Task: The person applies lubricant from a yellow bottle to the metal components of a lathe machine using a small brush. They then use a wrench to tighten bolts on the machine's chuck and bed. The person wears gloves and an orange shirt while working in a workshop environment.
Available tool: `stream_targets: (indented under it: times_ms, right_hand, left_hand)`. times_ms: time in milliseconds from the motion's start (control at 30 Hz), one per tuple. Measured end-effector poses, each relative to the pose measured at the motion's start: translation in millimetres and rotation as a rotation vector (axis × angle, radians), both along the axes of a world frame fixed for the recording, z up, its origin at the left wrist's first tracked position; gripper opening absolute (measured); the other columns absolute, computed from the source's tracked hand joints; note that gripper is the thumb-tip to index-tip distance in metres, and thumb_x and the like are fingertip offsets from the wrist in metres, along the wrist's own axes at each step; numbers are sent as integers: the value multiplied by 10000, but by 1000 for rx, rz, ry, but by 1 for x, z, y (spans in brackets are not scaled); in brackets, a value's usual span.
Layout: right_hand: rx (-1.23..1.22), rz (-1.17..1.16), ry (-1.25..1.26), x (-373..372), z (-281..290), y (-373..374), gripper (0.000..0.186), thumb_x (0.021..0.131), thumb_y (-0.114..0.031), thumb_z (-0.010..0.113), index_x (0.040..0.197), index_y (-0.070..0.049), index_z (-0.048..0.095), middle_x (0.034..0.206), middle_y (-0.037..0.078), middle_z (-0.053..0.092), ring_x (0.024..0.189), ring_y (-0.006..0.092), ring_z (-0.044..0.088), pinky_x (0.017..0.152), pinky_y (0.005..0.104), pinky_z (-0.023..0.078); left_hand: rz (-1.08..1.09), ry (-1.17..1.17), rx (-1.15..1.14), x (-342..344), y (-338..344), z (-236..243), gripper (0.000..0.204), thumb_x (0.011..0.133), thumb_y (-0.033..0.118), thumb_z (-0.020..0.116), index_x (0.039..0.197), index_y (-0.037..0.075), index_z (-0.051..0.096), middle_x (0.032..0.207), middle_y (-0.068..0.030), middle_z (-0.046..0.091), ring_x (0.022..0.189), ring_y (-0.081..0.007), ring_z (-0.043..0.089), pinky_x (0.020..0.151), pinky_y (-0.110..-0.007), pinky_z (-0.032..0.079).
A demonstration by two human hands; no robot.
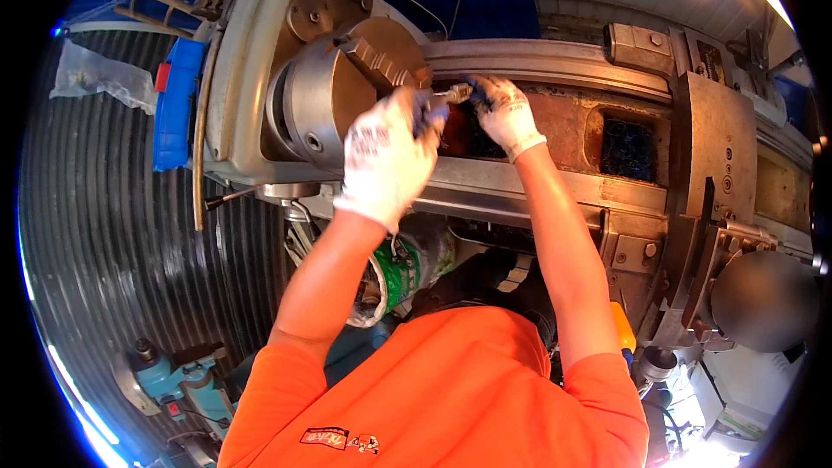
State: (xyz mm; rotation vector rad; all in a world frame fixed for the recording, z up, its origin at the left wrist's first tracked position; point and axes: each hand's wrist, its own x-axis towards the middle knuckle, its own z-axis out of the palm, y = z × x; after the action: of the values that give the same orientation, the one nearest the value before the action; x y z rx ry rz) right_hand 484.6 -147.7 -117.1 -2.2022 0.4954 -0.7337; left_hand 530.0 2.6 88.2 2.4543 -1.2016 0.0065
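Both my hands wear white gloves with dark blue fingertips and meet over the lathe bed, beside the chuck. My left hand [388,152] is closed, its fingers curled at one end of a small metal part [457,94]. Fingers of my right hand [503,111] pinch the other end. What the part is cannot be made out, as the fingers hide much of it. Just left of it stands the large steel lathe chuck [334,102] with its stepped jaws [373,61]. No part is visibly clamped in the jaws.
Steel bed rails [494,186] run to the right, toward the carriage [715,147]. Dark shavings [627,149] lie in a bed opening. A blue bin [178,104] hangs by the headstock. Below stands a green and white sack [403,273]. Teal machinery [182,386] is at lower left.
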Motion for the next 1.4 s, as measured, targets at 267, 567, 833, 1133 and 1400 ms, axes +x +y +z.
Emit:
stream_targets:
  times_ms: [267,567,833,1133,1400]
  right_hand:
    - [816,49,-55,-52,67,91,284,932,-236,628,876,42,638,738,228,669,714,407,679,671,460,524]
    - [1313,492,-290,-59,43,46,343,1036,-273,583,1149,41,660,974,108,721,833,101,643,694,248,510]
    - [-175,-37,-328,-1,76,-37,420,885,-126,642,1303,-145,615,1373,111,591,1208,347,583,978,418,507]
    - [-367,102,-88,19,18,-49,510,837,-86,684,1332,-153,581,1357,94,586,1253,317,556,1064,435,444]
    - [210,-124,-64,-20,-19,49,339,897,-189,645,1202,-43,630,1108,219,664,1036,403,637,890,466,527]
  left_hand:
    - [112,37,464,82,-133,-16,399,920,334,700,1184,36,714,1228,-206,684,1178,-334,649,1004,-401,513]
    - [-116,196,-42,12,-51,15,465,938,473,645,940,10,676,790,-204,684,766,-388,695,690,-437,544]
    - [165,1349,-315,-38,30,-93,459,1026,402,585,1136,-42,616,940,-118,698,721,-162,660,640,-272,546]
    - [247,1135,-525,-50,19,-64,296,1047,267,567,1057,-24,620,794,-80,665,546,-101,565,482,-257,470]
    - [139,97,189,29,-49,-1,393,945,419,626,964,38,721,906,-198,720,890,-373,707,791,-457,553]
